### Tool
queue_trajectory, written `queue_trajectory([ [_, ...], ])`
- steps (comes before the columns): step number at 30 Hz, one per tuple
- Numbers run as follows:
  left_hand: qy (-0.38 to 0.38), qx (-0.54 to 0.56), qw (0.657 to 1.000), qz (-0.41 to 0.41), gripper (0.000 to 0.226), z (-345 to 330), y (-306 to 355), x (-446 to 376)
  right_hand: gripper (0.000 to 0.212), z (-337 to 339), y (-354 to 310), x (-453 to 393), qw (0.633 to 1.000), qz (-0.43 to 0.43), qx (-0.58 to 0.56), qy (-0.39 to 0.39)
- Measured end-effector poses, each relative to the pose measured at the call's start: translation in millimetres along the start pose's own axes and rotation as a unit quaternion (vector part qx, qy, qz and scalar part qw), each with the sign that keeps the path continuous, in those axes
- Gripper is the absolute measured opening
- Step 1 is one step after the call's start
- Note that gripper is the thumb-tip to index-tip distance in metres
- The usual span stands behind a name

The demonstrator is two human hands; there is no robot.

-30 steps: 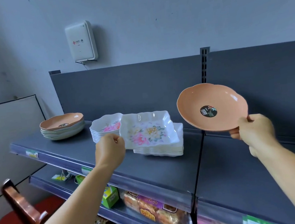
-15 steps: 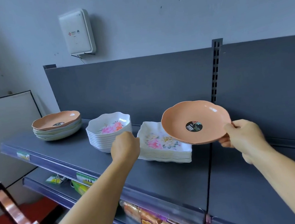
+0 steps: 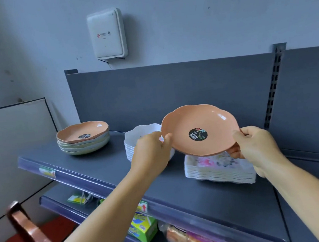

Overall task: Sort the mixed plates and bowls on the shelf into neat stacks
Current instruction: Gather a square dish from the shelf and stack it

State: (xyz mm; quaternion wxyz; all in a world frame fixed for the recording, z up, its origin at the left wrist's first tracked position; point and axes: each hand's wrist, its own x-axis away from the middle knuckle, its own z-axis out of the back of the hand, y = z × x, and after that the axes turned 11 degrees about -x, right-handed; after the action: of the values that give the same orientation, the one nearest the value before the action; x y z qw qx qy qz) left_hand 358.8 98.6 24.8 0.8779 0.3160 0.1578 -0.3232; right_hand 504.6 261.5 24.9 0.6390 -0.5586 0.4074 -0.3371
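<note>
A peach scalloped plate [image 3: 198, 124] with a black sticker hangs in the air above the shelf [image 3: 104, 167]. My right hand [image 3: 255, 145] grips its right rim, and my left hand [image 3: 152, 153] pinches its left rim. Under the plate lies a stack of white square floral plates [image 3: 218, 172]. Behind my left hand a stack of white scalloped bowls [image 3: 136, 137] is partly hidden. At the shelf's far left stands a stack of round plates [image 3: 84, 138] with a peach one on top.
The dark back panel [image 3: 171, 91] rises close behind the stacks. A white box [image 3: 107, 34] hangs on the wall above. Lower shelves hold a green box [image 3: 145, 229] and packaged snacks [image 3: 190, 240]. A wooden chair back [image 3: 28, 231] stands at the lower left.
My left hand let go of the square floral plate, which now lies on its stack, and rose to take the peach plate's left rim. The right hand carried that plate leftward.
</note>
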Motion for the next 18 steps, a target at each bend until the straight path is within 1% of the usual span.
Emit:
queue_trajectory([
  [2,0.008,0.018,1.0,0.013,0.029,13.5,-25.2,-6.9,0.014,-29.5,-6.7,9.7,1.0,0.004,-0.009,-0.01],
  [4,0.015,0.037,0.999,0.022,0.024,28.9,-51.4,-13.3,0.015,-60.5,-13.4,19.9,1.0,0.006,-0.016,-0.017],
  [10,0.041,0.046,0.997,0.055,0.022,75.3,-131.8,-31.9,0.017,-157.7,-22.3,42.2,0.998,0.017,-0.043,-0.045],
  [12,0.047,0.048,0.995,0.067,0.018,87.7,-158.1,-38.0,0.016,-189.2,-22.3,46.5,0.997,0.017,-0.046,-0.054],
  [14,0.054,0.047,0.994,0.087,0.017,98.6,-183.2,-44.5,0.014,-219.5,-23.8,50.3,0.997,0.02,-0.038,-0.067],
  [18,0.067,0.047,0.987,0.139,0.019,113.2,-230.4,-63.8,0.018,-277.5,-28.6,51.9,0.993,0.031,-0.004,-0.11],
])
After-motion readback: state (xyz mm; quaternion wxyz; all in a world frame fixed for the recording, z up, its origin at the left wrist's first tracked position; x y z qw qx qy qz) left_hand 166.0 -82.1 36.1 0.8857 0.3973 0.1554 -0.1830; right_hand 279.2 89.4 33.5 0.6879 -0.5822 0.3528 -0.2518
